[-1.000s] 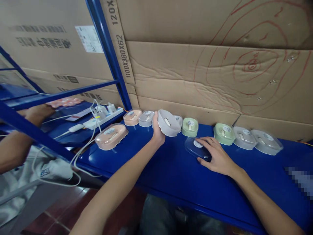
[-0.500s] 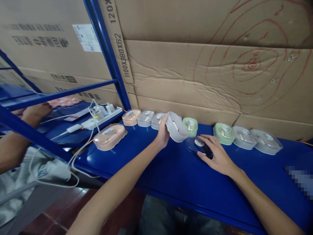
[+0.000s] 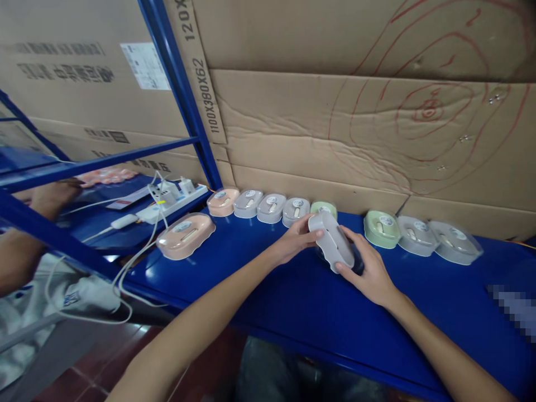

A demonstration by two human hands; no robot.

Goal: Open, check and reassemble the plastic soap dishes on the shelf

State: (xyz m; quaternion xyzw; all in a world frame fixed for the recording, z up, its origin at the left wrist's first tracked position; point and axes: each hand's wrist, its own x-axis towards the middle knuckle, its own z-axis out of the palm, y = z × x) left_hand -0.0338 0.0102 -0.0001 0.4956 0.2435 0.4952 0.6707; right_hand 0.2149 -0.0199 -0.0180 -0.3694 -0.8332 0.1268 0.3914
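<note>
My left hand (image 3: pixel 295 241) grips the upper left end of a grey oval box (image 3: pixel 333 241), which is tilted above the blue table (image 3: pixel 268 285). My right hand (image 3: pixel 368 271) holds the box's lower right side, thumb at its edge. Behind the box and my right fingers, a dark clear lid (image 3: pixel 358 261) shows only in part. Just behind my hands stand a green box (image 3: pixel 324 210) and a grey box (image 3: pixel 296 212), both lidded with round labels.
More lidded boxes line the cardboard wall (image 3: pixel 285 106), including a green one (image 3: pixel 382 229) at right. A pink box (image 3: pixel 185 235) stands front left, near a power strip (image 3: pixel 171 204) with white cables. A blue frame post (image 3: pixel 176 72) rises behind. Another person's arm (image 3: pixel 25 251) is at far left.
My left hand has carried the grey box right and down towards my right hand. My right hand now grips the box too. The grey box behind has come into view.
</note>
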